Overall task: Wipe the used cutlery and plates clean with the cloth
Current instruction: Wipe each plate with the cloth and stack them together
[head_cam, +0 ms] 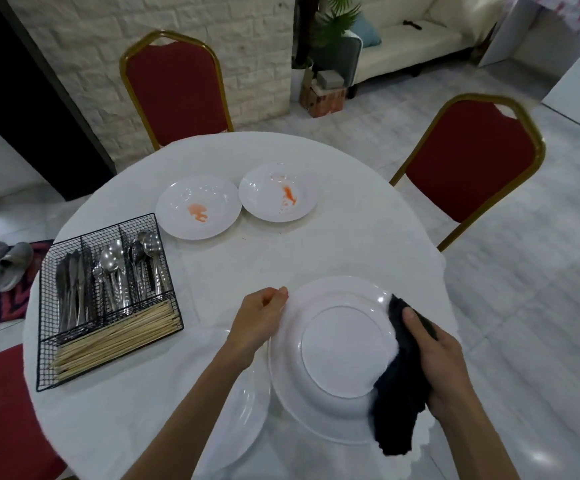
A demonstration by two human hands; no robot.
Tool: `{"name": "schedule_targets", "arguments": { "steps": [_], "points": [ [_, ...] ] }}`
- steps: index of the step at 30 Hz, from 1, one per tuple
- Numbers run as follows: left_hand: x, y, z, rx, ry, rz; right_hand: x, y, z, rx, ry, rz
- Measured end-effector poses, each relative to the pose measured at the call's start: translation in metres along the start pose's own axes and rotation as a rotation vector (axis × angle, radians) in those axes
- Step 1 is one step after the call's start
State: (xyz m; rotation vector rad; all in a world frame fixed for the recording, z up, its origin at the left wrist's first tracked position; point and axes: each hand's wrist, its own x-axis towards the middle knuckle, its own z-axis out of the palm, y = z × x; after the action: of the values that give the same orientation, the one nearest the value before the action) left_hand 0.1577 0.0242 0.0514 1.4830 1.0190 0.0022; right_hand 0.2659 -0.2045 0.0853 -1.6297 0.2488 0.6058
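One white plate (337,351) is held above the near edge of the round table (316,251), tilted toward the camera. The face on view carries a raised ring round its centre and appears to be the underside. The left hand (257,323) grips the plate's left rim, fingers curled over the edge. The right hand (444,362) holds a black cloth (399,410) closed in its fingers, thumb on top, and presses it against the plate's right side. The cloth hangs down past the lower rim.

A second white plate (243,410) lies on the table below and to the left, partly covered by the held plate and the left forearm.

Further across the table, two white plates sit just beside each other: the left one (198,209) has an orange-red smear near its centre, and the right one (278,192) has an orange-red streak.

At the table's left, a black wire basket (74,237) holds knives (70,289) and spoons (115,271) in its rear compartments and chopsticks (119,337) across its front compartment.

Two red chairs (177,91) (468,161) stand on the far side of the table.
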Motion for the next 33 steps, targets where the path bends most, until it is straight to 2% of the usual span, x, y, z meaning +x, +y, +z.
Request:
{"name": "schedule_targets", "arguments": {
  "steps": [4,8,11,13,17,20,22,24,27,31,33],
  "points": [
    [0.026,-0.003,0.003,0.060,-0.021,-0.039,0.000,-0.003,-0.001,-0.070,0.034,-0.214],
    [0.045,0.000,0.003,0.058,0.006,-0.049,0.003,0.022,0.029,-0.499,-0.146,-0.570],
    [0.053,-0.001,0.003,0.071,0.058,-0.064,0.008,0.059,0.060,-0.925,-0.175,-0.988],
    [0.055,-0.007,0.000,0.097,0.073,-0.084,0.004,0.075,0.076,-1.057,-0.245,-1.094],
    [0.051,-0.027,-0.010,0.124,0.037,-0.186,0.008,0.105,0.075,-1.224,-0.439,-1.000],
    [0.051,-0.036,-0.013,0.241,0.040,-0.173,0.024,0.120,0.060,-1.319,-0.574,-0.806],
    [0.058,-0.030,-0.014,0.288,0.051,-0.140,0.032,0.128,0.051,-1.331,-0.632,-0.688],
    [0.070,-0.017,-0.010,0.273,0.045,-0.118,0.038,0.123,0.041,-1.238,-0.707,-0.558],
    [0.099,0.011,0.001,0.217,-0.020,-0.095,0.043,0.112,0.032,-1.002,-0.668,-0.320],
    [0.161,0.049,0.018,0.070,-0.038,-0.148,0.043,0.086,0.018,-0.623,-0.426,-0.080],
    [0.192,0.065,0.025,0.019,-0.006,-0.194,0.045,0.079,0.010,-0.538,-0.314,-0.008]
  ]
}}
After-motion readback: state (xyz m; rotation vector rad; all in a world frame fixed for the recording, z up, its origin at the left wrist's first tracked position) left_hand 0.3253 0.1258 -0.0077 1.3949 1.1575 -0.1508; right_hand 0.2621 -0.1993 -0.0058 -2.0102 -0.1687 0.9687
